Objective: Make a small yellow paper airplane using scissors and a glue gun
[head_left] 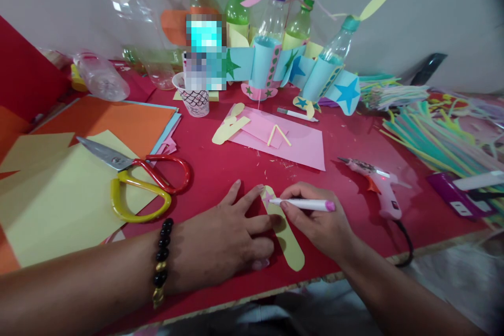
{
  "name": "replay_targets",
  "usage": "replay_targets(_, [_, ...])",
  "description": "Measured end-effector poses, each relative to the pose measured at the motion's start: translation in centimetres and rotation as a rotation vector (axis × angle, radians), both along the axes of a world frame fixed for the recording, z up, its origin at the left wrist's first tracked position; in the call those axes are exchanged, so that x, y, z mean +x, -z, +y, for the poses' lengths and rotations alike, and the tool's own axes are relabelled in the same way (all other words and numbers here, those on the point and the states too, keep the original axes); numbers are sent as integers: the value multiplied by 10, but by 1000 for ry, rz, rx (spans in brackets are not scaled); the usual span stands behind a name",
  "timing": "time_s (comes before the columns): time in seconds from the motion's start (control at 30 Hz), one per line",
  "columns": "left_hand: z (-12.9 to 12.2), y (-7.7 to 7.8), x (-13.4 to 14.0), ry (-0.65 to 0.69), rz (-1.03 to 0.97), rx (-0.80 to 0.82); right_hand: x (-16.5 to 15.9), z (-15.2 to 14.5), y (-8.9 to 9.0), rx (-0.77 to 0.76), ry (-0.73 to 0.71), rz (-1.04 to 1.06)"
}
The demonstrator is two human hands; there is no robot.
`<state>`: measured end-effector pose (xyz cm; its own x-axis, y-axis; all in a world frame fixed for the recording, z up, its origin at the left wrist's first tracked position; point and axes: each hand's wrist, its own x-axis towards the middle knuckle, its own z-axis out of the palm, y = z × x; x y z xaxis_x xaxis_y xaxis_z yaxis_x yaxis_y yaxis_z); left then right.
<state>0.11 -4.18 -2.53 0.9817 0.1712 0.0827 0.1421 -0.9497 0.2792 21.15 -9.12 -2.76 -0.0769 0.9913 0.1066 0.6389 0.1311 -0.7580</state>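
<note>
My right hand [321, 220] grips a white marker [309, 204] with a pink end, its tip touching a long yellow paper strip [290, 249] with rounded ends. Near the strip's far end is a small pink star [268, 198]. My left hand [240, 231] lies spread over the strip's left side, fingertips resting on its edge and holding it against the red table. A black bead bracelet [162, 252] circles my left wrist. Just beyond my hands, pink paper [307, 149] lies flat, bearing yellow paper cutouts [232, 128] and two thin yellow strips [281, 134].
Scissors [136, 165] with red and yellow handles rest on yellow paper [59, 210] at left. A pink glue gun [378, 186] lies at right, near bundled pipe cleaners [433, 136]. Paper-decorated bottles [265, 60] and a patterned paper cup [195, 97] stand along the back.
</note>
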Motion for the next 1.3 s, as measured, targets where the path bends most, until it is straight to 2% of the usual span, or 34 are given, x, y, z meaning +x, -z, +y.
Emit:
replay_targets(0.2, [1, 3, -1, 7, -35, 18, 0, 0, -1, 30, -41, -5])
replay_targets(0.37, [0, 1, 0, 1, -5, 1, -2, 2, -1, 35, -3, -16])
replay_targets(0.57, [0, 4, -1, 6, -21, 19, 0, 0, -3, 30, -74, 10])
replay_targets(0.73, [1, 4, 0, 5, -6, 19, 0, 0, -1, 38, -34, 2])
replay_targets(0.87, [0, 3, 0, 3, 11, 14, 0, -1, -2, 11, -91, 26])
replay_targets(1.07, [0, 1, 0, 3, -2, -17, 2, -1, -2, 54, 1, 10])
replay_targets(1.3, [-1, 2, -1, 11, 37, -35, 0, 2, 0, 44, 26, -25])
